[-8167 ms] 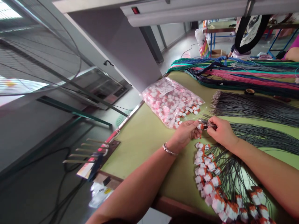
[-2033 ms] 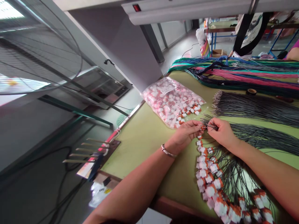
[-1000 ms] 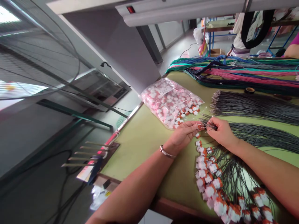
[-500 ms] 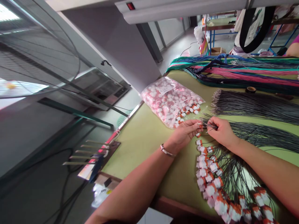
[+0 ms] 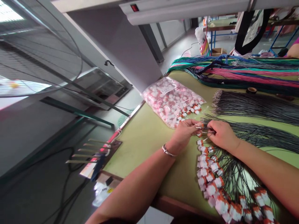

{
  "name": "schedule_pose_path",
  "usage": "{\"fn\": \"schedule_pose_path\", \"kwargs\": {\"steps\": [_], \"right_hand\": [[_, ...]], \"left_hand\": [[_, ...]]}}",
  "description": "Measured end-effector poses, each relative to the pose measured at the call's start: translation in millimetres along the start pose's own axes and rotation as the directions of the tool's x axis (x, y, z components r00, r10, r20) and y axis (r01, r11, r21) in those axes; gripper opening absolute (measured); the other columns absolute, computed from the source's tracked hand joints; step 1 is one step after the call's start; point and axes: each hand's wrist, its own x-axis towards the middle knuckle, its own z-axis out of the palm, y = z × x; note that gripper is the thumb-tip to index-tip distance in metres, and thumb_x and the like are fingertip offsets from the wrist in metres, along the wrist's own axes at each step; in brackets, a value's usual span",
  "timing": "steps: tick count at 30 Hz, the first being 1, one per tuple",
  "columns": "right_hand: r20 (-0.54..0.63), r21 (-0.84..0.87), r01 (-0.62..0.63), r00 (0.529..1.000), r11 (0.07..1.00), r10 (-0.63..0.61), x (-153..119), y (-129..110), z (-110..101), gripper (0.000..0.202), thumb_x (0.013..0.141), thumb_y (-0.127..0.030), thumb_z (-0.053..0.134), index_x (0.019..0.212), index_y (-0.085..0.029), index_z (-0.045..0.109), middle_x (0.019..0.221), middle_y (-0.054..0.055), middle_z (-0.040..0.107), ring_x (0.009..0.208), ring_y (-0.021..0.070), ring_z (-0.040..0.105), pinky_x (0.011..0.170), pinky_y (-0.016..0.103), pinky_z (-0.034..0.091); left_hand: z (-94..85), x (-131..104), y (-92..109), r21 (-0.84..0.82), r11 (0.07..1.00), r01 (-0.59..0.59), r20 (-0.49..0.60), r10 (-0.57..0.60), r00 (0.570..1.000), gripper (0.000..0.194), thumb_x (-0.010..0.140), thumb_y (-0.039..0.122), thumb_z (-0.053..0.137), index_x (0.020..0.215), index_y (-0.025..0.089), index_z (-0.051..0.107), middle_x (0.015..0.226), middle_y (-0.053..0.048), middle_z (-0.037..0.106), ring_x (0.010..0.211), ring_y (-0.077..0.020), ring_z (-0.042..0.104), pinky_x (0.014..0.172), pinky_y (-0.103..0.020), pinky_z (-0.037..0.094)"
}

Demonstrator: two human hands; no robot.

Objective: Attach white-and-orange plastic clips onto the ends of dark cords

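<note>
One small orange-and-white connector (image 5: 199, 134) sits between the two hands, low over the green table (image 5: 144, 137), just in front of the open mouth of the bag (image 5: 171, 101). The left hand (image 5: 184, 133) pinches it, thumb and fingers closed on the plastic. The right hand (image 5: 221, 134) meets it from the other side, fingertips clenched on a few thin dark wires (image 5: 205, 128) whose metal tips point into the connector; two or three strands show, the exact number is too fine to tell. A bracelet (image 5: 167, 150) rings the left wrist. Below the hands lies a fan of finished leads (image 5: 217, 183), well over twenty capped ends trailing toward the near edge, too crowded to count exactly. One clear bag of loose connectors, hundreds inside. Two bundles of dark wire (image 5: 254, 107) run off to the right, one behind the other, and beyond them one spread of coloured wires (image 5: 235, 73) in pink, green and blue. One tape roll (image 5: 251, 90) lies between them. Against half a second ago, the right hand has dropped slightly and drawn closer to the left, and the wire tips now lie lower, nearer the connector; the bag, bundles and finished pile have stayed put.
</note>
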Motion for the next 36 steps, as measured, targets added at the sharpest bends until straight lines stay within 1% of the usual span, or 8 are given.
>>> {"fn": "schedule_pose_path", "kwargs": {"steps": [3, 8, 12, 16, 19, 25, 31, 36], "right_hand": [[-0.014, 0.027, -0.033, 0.999, 0.999, 0.033, 0.3, 1.5, 0.4, 0.006, 0.068, -0.014, 0.051, 0.070, -0.020, 0.051, 0.063, 0.001, 0.057, 0.059, 0.0145, 0.048, 0.059, 0.026, 0.033], [-0.019, 0.139, -0.098, 0.995, 0.985, 0.102, 0.6, 2.6, 3.0, 0.006, 0.067, -0.015, 0.051, 0.068, -0.020, 0.049, 0.059, -0.002, 0.054, 0.055, 0.0124, 0.046, 0.056, 0.024, 0.033], [-0.043, 0.195, -0.092, 0.994, 0.976, 0.103, 0.0, 3.6, 5.1, 0.005, 0.067, -0.015, 0.051, 0.068, -0.020, 0.050, 0.059, -0.002, 0.054, 0.055, 0.0118, 0.046, 0.056, 0.023, 0.034], [0.005, 0.209, -0.093, 0.996, 0.974, 0.094, -0.5, 3.1, 5.5, 0.005, 0.067, -0.015, 0.053, 0.068, -0.020, 0.051, 0.058, -0.002, 0.054, 0.054, 0.0116, 0.046, 0.056, 0.023, 0.034], [0.026, 0.229, -0.106, 0.994, 0.968, 0.103, -0.2, 1.7, 5.5, 0.006, 0.066, -0.015, 0.054, 0.069, -0.019, 0.053, 0.059, -0.002, 0.055, 0.054, 0.0115, 0.046, 0.055, 0.023, 0.034], [0.008, 0.346, -0.206, 0.976, 0.915, 0.216, 2.0, 2.1, 4.0, 0.002, 0.065, -0.019, 0.055, 0.065, -0.019, 0.053, 0.057, -0.002, 0.056, 0.053, 0.0109, 0.046, 0.053, 0.023, 0.035], [0.045, 0.301, -0.226, 0.974, 0.926, 0.223, 3.8, 3.3, 4.7, 0.003, 0.064, -0.018, 0.055, 0.066, -0.019, 0.055, 0.059, -0.002, 0.057, 0.055, 0.0116, 0.048, 0.056, 0.024, 0.036], [0.071, 0.299, -0.217, 0.976, 0.929, 0.205, 4.4, 3.8, 8.7, 0.004, 0.065, -0.017, 0.056, 0.067, -0.019, 0.054, 0.059, -0.002, 0.057, 0.056, 0.0117, 0.047, 0.056, 0.024, 0.035]], "left_hand": [[-0.1, 1.5, -2.3, 0.035, 0.999, -0.018, 0.006, 0.018, 1.000, 0.028, 0.057, 0.025, 0.085, 0.071, 0.008, 0.066, 0.058, -0.003, 0.066, 0.050, -0.0089, 0.058, 0.053, -0.021, 0.046], [1.8, 0.0, -2.3, -0.137, 0.990, 0.038, 0.001, -0.038, 0.999, 0.028, 0.053, 0.020, 0.086, 0.069, 0.010, 0.066, 0.065, -0.002, 0.069, 0.059, -0.0093, 0.063, 0.059, -0.020, 0.049], [1.5, -1.0, -2.5, -0.117, 0.992, 0.038, 0.032, -0.035, 0.999, 0.025, 0.055, 0.017, 0.084, 0.071, 0.009, 0.066, 0.065, -0.002, 0.069, 0.056, -0.0083, 0.062, 0.057, -0.019, 0.048], [3.4, 0.5, -7.2, -0.132, 0.989, 0.063, 0.041, -0.058, 0.997, 0.027, 0.052, 0.016, 0.085, 0.069, 0.010, 0.065, 0.066, -0.002, 0.070, 0.056, -0.0089, 0.062, 0.057, -0.020, 0.048], [6.4, 1.5, -9.6, -0.151, 0.986, 0.073, 0.046, -0.066, 0.997, 0.027, 0.051, 0.016, 0.085, 0.069, 0.010, 0.066, 0.065, -0.003, 0.070, 0.059, -0.0113, 0.065, 0.061, -0.022, 0.051], [5.7, 1.7, -8.5, -0.178, 0.981, 0.072, 0.032, -0.068, 0.997, 0.022, 0.057, 0.013, 0.082, 0.071, 0.010, 0.065, 0.067, -0.003, 0.070, 0.061, -0.0107, 0.065, 0.065, -0.022, 0.052], [2.6, 2.5, -9.6, -0.182, 0.981, 0.063, 0.044, -0.056, 0.997, 0.019, 0.058, 0.008, 0.079, 0.071, 0.010, 0.065, 0.072, -0.004, 0.071, 0.064, -0.0107, 0.066, 0.067, -0.022, 0.052], [7.5, 1.5, -9.6, -0.206, 0.977, 0.057, 0.043, -0.050, 0.998, 0.023, 0.054, 0.013, 0.082, 0.069, 0.010, 0.065, 0.069, -0.004, 0.070, 0.063, -0.0122, 0.066, 0.068, -0.024, 0.053]]}}
